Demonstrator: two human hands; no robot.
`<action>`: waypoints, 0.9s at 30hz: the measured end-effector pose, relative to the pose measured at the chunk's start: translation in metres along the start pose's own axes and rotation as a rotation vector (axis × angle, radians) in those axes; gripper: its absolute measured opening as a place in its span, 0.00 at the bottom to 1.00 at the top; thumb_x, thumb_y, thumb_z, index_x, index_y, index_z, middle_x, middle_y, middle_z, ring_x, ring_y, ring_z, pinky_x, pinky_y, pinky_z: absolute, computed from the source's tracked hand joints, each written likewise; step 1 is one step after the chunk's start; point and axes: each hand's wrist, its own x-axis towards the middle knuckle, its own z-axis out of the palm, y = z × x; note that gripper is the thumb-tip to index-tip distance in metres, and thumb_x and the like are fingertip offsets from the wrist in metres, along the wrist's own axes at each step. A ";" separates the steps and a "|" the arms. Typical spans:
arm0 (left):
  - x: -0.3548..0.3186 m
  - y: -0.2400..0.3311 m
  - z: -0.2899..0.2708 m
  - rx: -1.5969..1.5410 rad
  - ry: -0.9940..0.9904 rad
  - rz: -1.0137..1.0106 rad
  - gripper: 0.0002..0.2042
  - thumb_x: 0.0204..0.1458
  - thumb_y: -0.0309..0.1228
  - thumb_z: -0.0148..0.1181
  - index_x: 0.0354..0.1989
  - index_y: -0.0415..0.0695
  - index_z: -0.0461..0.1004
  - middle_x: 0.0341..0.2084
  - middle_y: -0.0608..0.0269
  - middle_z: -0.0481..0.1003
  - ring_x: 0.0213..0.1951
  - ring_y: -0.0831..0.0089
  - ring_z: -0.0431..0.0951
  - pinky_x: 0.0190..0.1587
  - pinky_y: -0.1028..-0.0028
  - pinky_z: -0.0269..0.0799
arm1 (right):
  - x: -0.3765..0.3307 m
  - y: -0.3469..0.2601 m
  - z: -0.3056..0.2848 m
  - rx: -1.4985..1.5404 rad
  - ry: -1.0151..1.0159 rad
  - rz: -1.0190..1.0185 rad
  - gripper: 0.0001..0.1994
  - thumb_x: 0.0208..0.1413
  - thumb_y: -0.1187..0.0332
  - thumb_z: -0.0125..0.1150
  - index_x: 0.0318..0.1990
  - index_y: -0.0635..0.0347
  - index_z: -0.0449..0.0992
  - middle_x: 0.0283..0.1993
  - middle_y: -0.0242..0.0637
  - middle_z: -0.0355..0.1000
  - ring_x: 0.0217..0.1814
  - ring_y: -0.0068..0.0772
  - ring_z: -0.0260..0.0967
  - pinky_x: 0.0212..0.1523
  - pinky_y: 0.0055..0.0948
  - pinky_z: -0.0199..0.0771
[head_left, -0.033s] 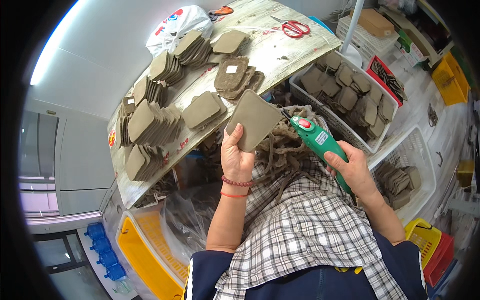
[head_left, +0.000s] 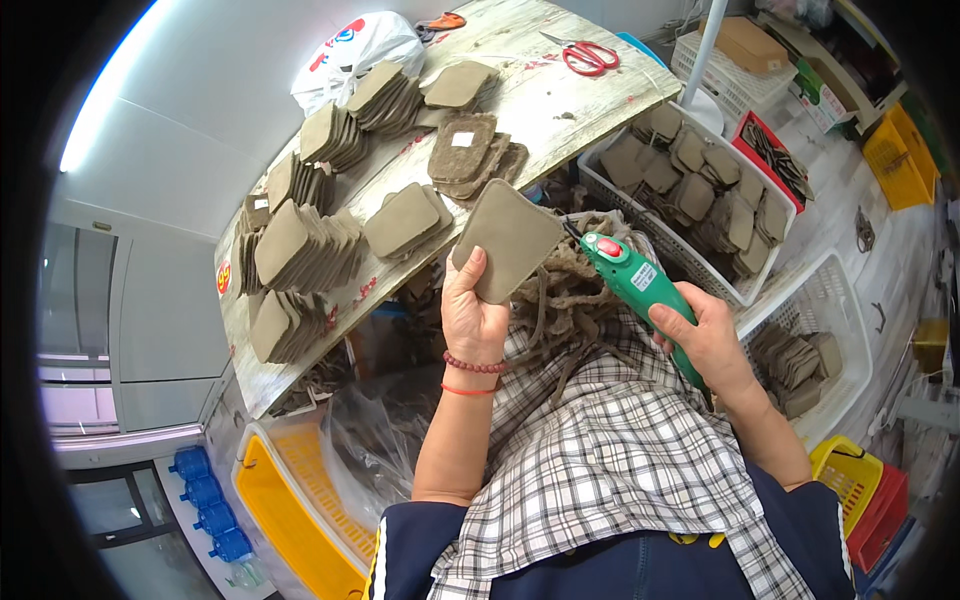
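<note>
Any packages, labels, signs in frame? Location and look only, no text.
Plastic bag: far end of the table, white, crumpled, red and blue print.
Cardboard box: in a white basket, upper right, brown, rectangular.
Tool label: small white rectangle on the green power tool in the right hand.
Round sticker: table's left edge, red and yellow.

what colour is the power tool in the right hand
Green, with a red button, seen in the head view: the power tool in the right hand.
</note>
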 end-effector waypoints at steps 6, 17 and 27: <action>0.003 0.004 0.002 0.101 -0.053 0.032 0.19 0.52 0.16 0.58 0.50 0.41 0.61 0.45 0.56 0.73 0.48 0.66 0.74 0.53 0.65 0.72 | -0.003 -0.012 -0.003 -0.002 -0.039 -0.019 0.17 0.55 0.59 0.64 0.41 0.66 0.75 0.26 0.29 0.70 0.27 0.16 0.66 0.29 0.19 0.68; -0.008 0.002 0.008 0.270 0.010 0.081 0.18 0.50 0.14 0.58 0.46 0.43 0.62 0.39 0.59 0.72 0.40 0.70 0.75 0.45 0.69 0.75 | 0.004 -0.014 0.006 -0.087 -0.015 -0.089 0.18 0.54 0.59 0.65 0.43 0.65 0.74 0.27 0.27 0.69 0.27 0.15 0.63 0.28 0.18 0.66; 0.109 0.138 -0.083 0.976 0.289 0.677 0.16 0.46 0.15 0.61 0.44 0.38 0.68 0.39 0.59 0.71 0.42 0.70 0.74 0.45 0.71 0.72 | 0.013 -0.014 -0.012 -0.040 0.139 -0.091 0.15 0.57 0.59 0.61 0.39 0.65 0.74 0.24 0.29 0.69 0.24 0.15 0.64 0.27 0.19 0.66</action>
